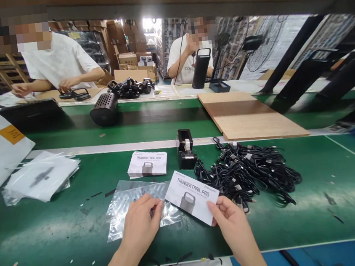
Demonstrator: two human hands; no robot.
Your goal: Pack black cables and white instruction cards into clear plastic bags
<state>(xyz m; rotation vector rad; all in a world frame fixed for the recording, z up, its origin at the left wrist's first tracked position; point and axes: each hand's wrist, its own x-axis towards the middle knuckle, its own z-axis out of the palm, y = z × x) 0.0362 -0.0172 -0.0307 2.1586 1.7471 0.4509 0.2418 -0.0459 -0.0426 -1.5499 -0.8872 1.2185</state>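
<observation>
My right hand [229,216] pinches a white printed manual [192,197] by its lower right corner, thumb on top. The manual reads "Thunder Trail Pro" and carries a picture of a speaker; it is tilted above the table. My left hand [144,219] rests on a few clear plastic bags [117,222], its fingers curled and the thumb against the index finger at the bag film. Behind them lies a stack of the same manuals [147,165]. A black tape dispenser [185,151] stands beside that stack.
Black cables [251,169] lie heaped at right, near my right hand. Filled white bags [44,176] are at left. Across the green table are a wooden board [251,112], a dark speaker [104,109] and two co-workers, one near a tall speaker [201,71].
</observation>
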